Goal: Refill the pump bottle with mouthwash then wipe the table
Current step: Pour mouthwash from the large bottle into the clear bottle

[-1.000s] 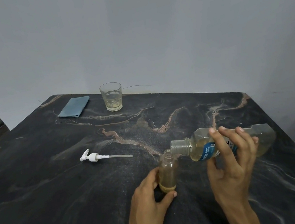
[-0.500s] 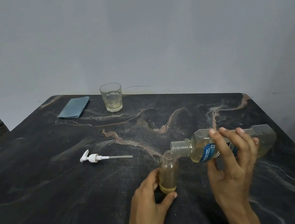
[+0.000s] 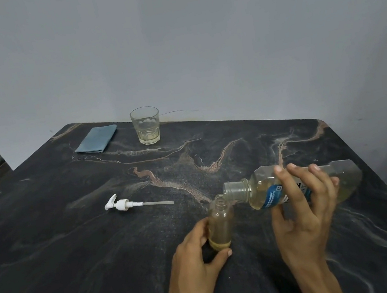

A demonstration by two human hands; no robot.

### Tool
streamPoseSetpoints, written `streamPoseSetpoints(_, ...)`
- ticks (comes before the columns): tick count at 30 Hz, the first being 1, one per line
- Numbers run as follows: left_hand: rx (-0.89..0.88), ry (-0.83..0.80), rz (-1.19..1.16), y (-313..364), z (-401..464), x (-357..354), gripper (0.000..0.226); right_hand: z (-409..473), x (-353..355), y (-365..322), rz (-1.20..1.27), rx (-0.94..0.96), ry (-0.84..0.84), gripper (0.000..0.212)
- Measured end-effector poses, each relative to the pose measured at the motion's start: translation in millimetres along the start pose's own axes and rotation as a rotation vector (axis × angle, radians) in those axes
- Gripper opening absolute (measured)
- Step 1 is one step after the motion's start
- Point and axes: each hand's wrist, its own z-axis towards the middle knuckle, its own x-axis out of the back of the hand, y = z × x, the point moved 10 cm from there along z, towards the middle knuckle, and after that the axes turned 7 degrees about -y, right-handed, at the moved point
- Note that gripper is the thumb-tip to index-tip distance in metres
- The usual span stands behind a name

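A person's left hand point(image 3: 193, 252) curls its thumb and fingers around the lower part of a small clear pump bottle point(image 3: 218, 222), standing upright on a dark marbled table point(image 3: 52, 261) with its neck open and only a thin band of yellowish liquid at the bottom. The right hand point(image 3: 301, 207) wraps around a larger clear mouthwash bottle point(image 3: 294, 184), tipped almost flat, its open mouth just above and beside the small bottle's neck. The pour looks barely begun; doing it well likely means lining the wide mouth directly over the narrow neck, tilting slowly for a thin stream, and keeping the small bottle steadied. Whether liquid is flowing right now cannot be seen. Further left lies the white pump head point(image 3: 122, 204) with its dip tube. At the far edge sit a drinking glass point(image 3: 146, 126) and a folded blue cloth point(image 3: 96, 139), presumably for wiping
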Motion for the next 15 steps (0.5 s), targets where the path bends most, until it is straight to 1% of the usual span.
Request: streamPoseSetpoints(15, -0.002, 0.005, 0.014, -0.4, 0.2, -0.1, 0.054, 1.0, 0.0, -0.7, -0.007, -0.001, -0.003, 0.089)
